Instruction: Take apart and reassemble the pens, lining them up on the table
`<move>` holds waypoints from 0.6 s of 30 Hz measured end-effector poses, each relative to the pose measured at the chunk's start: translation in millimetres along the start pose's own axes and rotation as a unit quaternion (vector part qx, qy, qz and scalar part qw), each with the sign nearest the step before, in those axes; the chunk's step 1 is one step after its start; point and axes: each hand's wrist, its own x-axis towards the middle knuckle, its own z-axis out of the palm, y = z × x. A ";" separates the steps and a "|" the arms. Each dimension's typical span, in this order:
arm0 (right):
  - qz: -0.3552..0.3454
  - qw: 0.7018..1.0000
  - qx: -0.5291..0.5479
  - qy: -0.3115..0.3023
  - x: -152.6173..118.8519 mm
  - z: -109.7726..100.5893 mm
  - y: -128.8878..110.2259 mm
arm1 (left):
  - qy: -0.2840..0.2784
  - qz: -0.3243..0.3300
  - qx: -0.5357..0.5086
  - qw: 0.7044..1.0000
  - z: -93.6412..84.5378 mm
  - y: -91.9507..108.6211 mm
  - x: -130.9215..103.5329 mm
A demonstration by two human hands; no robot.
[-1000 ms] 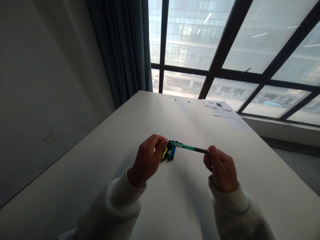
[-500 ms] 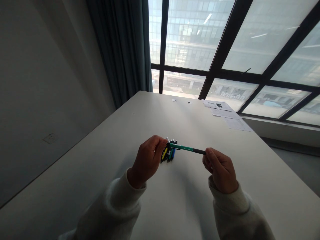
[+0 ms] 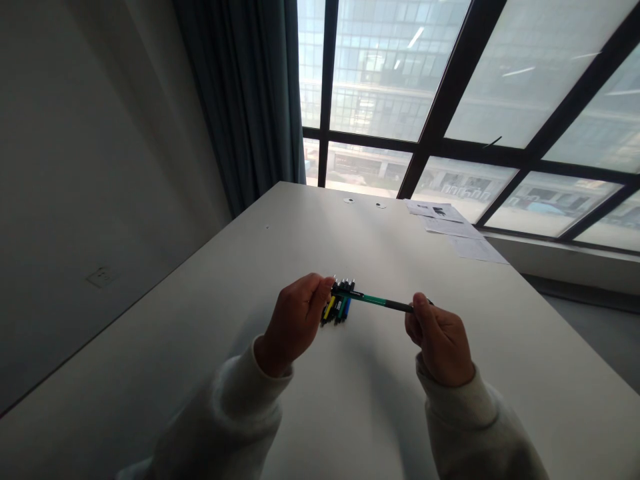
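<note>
A green pen (image 3: 375, 301) with a black clip and a dark grip section is held nearly level above the table. My left hand (image 3: 299, 320) pinches its clip end, and the fingertips cover that tip. At the other end, my right hand (image 3: 441, 339) grips the dark section between thumb and fingers. Behind and below the pen, several pens (image 3: 342, 311) lie side by side in a small group, with yellow, green and blue barrels showing. The held pen partly covers them.
The white table (image 3: 320, 247) stretches away towards a large window. Printed papers (image 3: 453, 227) lie along its far right edge. Two small round cable holes (image 3: 381, 205) sit near the back. A dark curtain (image 3: 255, 107) hangs at the far left, beside a wall with a socket (image 3: 101, 277).
The pen has rolled about its length, so its black clip now faces up towards me. My right thumb has shifted slightly up; both hands otherwise stay in place.
</note>
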 end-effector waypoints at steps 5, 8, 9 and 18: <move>0.008 1.000 -0.028 -0.008 0.3 -0.4 -5.4 | -0.005 0.003 -0.003 1.000 -0.5 -0.5 -0.3; 0.017 0.999 -0.031 -0.006 0.3 0.4 -8.0 | -0.004 0.002 -0.006 1.000 -0.6 -0.6 -0.6; 0.018 0.999 -0.034 -0.007 0.3 0.7 -8.8 | -0.003 0.002 -0.006 1.000 -0.7 -0.5 -0.8; 0.005 0.999 -0.049 -0.014 1.6 1.9 -12.0 | 0.038 0.026 0.012 0.999 1.5 -3.0 0.3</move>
